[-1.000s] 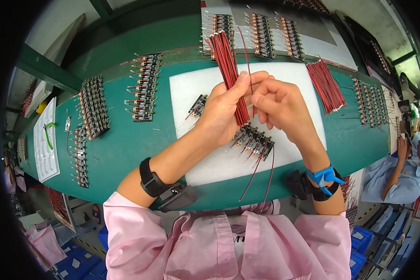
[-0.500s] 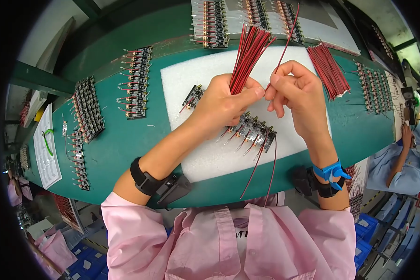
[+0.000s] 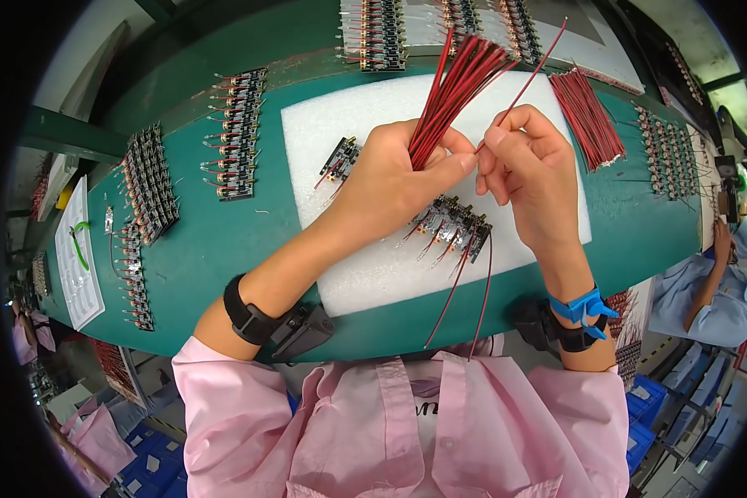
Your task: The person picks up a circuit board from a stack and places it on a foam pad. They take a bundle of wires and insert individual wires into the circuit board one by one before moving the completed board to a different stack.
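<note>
The left hand (image 3: 402, 170) is gripping a wire bundle (image 3: 455, 100); the right hand (image 3: 529, 166) is pinching one wire (image 3: 536, 73). Boards (image 3: 455, 227) are lying nearer, on the pad (image 3: 357, 286).

Green bench (image 3: 197, 249) carries white foam sheet (image 3: 328, 120), circuit-board rows (image 3: 239, 137), red wire bundle (image 3: 588, 120), tray (image 3: 83, 292)

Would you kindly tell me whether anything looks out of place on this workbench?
A thin pale scrap lies loose on the green tabletop, apart from the row of circuit boards; possibly a stray offcut.
</note>
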A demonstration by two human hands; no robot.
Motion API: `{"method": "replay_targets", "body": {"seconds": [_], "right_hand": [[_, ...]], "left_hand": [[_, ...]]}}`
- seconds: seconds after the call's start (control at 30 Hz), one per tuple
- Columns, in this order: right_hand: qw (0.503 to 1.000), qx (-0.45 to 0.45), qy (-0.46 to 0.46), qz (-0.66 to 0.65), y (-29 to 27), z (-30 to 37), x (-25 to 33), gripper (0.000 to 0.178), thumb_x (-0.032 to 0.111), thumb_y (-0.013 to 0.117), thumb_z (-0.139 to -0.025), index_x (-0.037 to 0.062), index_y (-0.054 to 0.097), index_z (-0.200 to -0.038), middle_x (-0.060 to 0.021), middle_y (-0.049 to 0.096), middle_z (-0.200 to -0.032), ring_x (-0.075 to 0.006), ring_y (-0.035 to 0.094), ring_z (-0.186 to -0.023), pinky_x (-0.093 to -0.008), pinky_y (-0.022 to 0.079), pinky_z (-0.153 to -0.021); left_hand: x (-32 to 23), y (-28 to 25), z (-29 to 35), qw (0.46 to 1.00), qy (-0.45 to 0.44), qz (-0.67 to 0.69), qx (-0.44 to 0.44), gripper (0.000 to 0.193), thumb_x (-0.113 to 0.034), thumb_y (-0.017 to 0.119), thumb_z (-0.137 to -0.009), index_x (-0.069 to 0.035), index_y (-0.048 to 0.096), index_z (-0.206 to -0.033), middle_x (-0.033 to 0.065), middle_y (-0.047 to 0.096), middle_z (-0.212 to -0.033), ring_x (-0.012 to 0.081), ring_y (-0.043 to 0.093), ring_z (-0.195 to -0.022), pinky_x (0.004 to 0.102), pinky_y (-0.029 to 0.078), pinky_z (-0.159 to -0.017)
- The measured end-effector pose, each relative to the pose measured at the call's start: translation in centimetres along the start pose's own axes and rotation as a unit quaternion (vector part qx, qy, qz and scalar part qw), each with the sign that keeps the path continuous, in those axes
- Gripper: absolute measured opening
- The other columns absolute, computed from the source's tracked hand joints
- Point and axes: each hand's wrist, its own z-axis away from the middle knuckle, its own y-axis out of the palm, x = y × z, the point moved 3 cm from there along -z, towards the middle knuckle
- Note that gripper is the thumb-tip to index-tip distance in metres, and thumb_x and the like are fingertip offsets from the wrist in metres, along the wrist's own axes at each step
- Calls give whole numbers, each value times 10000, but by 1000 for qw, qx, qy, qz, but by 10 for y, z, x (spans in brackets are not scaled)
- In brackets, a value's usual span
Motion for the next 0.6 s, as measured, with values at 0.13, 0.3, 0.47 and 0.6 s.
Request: {"method": "replay_targets", "body": {"seconds": [0.13,0.3,0.47,0.6], "right_hand": [[1000,4,9,7,0,2,1,103,108,488,-766,21,450,-726,-46,497,-571,-63,374,-365,-168,323,-372],[1000,14,15,24,-2,5,0,101,102,505,-759,17,474,-714,-44,505,-575,-53,368,-374,-169,323,-379],[999,0,8,41,-5,8,0,102,94,521,-752,15,485,-699,-38,506,-560,-45,362,-379,-168,320,-382],[999,-9,12,48,-3,9,0,107,93,522,-752,14,485,-690,-32,499,-543,-45,355,-374,-169,319,-382]], "left_hand": [[-1,0,1,998,37,-44,-8,169,-175,526,-752,-9,542,-722,-66,375,-487,10,312,-424,187,228,-376],[-3,-1,2,999,-43,24,19,163,-155,524,-752,4,557,-749,-64,377,-491,8,322,-449,185,245,-403],[-4,2,2,1000,-4,-17,18,156,-138,518,-754,10,566,-754,-62,382,-486,6,306,-445,187,241,-405],[-2,3,3,999,12,-47,20,168,-136,515,-756,23,567,-745,-51,409,-486,20,325,-445,203,266,-404]]}}
